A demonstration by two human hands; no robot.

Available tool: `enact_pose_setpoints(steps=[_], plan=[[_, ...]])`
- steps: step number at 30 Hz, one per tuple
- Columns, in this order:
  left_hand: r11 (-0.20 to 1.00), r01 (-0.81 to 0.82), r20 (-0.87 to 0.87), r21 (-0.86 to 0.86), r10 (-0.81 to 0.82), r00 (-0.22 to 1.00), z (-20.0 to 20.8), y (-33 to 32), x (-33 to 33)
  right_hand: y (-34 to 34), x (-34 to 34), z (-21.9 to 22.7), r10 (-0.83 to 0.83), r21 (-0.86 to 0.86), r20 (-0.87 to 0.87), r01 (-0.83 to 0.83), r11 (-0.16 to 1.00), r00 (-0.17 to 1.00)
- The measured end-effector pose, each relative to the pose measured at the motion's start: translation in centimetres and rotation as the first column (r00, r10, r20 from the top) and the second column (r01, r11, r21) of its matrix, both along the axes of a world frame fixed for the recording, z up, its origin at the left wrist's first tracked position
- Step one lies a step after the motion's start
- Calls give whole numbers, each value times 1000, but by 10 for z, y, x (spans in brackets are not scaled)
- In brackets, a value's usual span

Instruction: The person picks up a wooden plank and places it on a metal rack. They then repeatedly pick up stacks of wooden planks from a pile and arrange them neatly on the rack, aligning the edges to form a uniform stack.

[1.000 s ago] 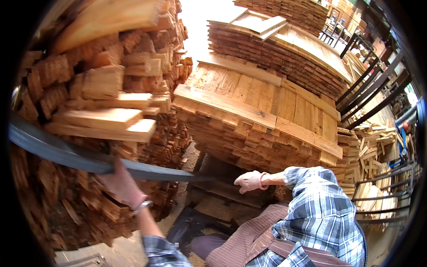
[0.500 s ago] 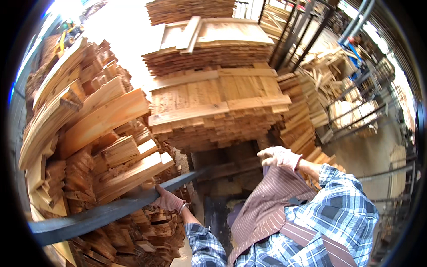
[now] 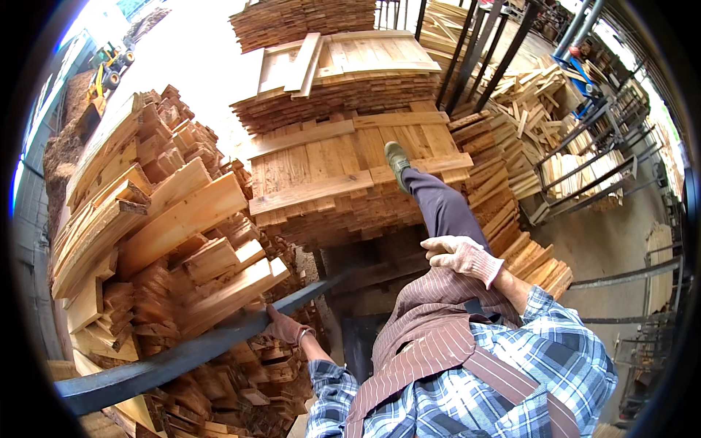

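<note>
My left hand (image 3: 286,326), in a pinkish work glove, grips a long dark blue-grey metal rail (image 3: 197,350) that slants across the lower left. In a pale glove, my right hand (image 3: 465,258) lies over my raised right thigh, fingers pointing left and slightly bent, with nothing seen in them. My right leg (image 3: 447,201) is lifted forward. Its green shoe (image 3: 397,162) is on the top of a stack of boards (image 3: 307,162) in front of me. A striped brown apron (image 3: 431,343) hangs over my plaid shirt.
To the left rises an uneven pile of rough planks (image 3: 186,215). Another board stack (image 3: 343,62) stands farther ahead, beside black upright posts (image 3: 467,62). Metal racks (image 3: 591,182) and loose wood (image 3: 537,109) are at the right. A yellow loader (image 3: 102,84) stands far left.
My right leg has come up and forward, bringing the shoe onto the board stack. My right hand stays near the thigh, and my left hand keeps its hold on the rail.
</note>
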State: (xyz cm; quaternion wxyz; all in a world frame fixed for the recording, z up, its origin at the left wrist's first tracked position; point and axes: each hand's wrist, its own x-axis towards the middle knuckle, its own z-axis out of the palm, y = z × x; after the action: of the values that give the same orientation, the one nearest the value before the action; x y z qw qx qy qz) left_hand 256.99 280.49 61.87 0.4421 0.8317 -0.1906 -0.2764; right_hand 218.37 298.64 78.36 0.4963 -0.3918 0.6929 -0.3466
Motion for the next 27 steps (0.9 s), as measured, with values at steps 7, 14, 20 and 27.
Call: enact_pose_setpoints(steps=[7,14,20,27], plan=[[929,369,-732,-37,-277,623,-10,35,-76,-145,-28,-13,313,-55,-57,-316,947,948],[434,892,-83,-123,-900,427,45,-204,-333,-288,-105,-21,379,-147,65,-367,918,923],[511,814,955,278,-237,-178,24,-593,-461,-398,-154,-22,483,36,640,-652,758,597],[303,660,449,688,-891,-59,-40,-684,-523,-477,-236,-41,-458,557,726,-47,829,513]])
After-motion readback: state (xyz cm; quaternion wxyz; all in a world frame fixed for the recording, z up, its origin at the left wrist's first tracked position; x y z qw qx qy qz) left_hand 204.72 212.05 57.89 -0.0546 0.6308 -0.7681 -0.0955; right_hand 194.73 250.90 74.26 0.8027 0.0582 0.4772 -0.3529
